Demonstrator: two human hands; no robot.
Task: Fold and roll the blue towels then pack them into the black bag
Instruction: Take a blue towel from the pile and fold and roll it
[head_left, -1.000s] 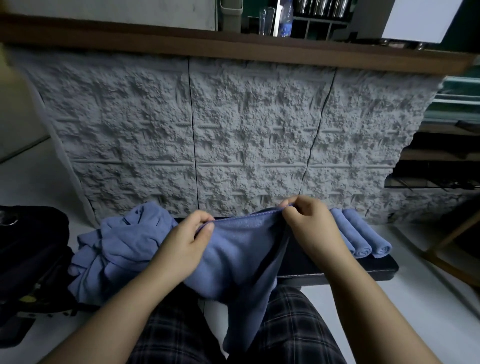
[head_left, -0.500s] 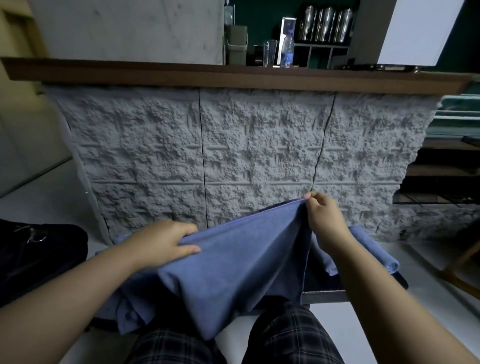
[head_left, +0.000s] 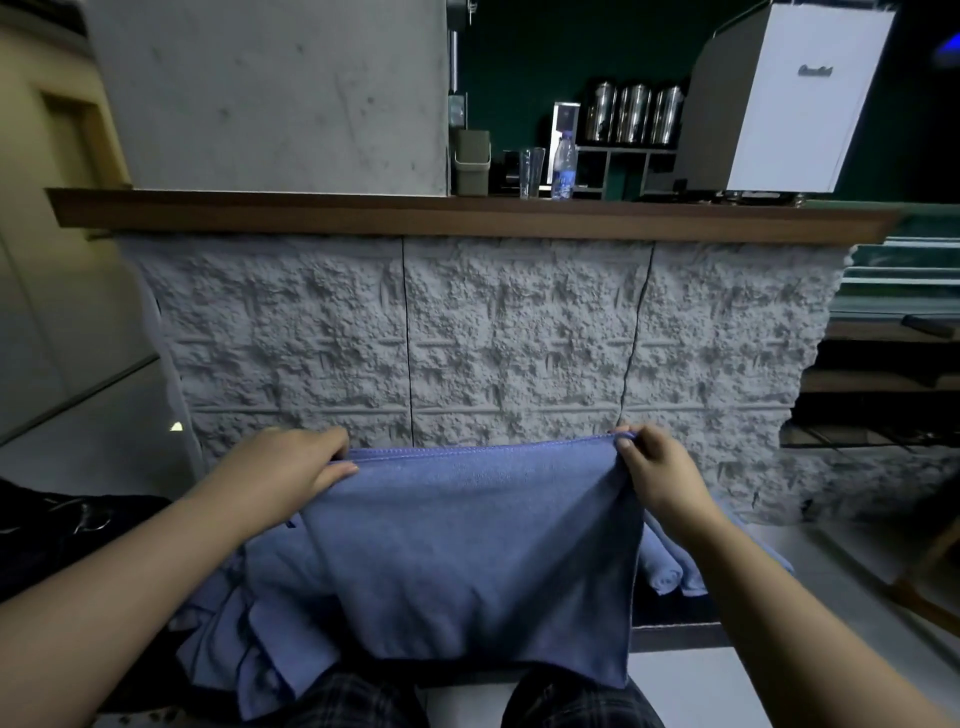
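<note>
I hold a blue towel (head_left: 478, 551) stretched flat in the air by its top edge, above my knees. My left hand (head_left: 280, 473) pinches the top left corner and my right hand (head_left: 652, 470) pinches the top right corner. Under the left side lies a crumpled heap of blue towels (head_left: 234, 644). Rolled blue towels (head_left: 667, 569) lie on the low black bench (head_left: 675, 623) to the right, partly hidden by my right arm. The black bag (head_left: 57, 540) sits at the far left, only partly visible.
A rough grey stone-faced counter (head_left: 519, 338) with a wooden top rises straight ahead. On it stand a water bottle (head_left: 563, 166), a glass and a white machine (head_left: 789, 98). A wooden chair leg (head_left: 930, 561) shows at the right.
My hands have moved apart and up, spreading the bunched towel into a flat sheet. The view has tilted upward, showing more of the counter top.
</note>
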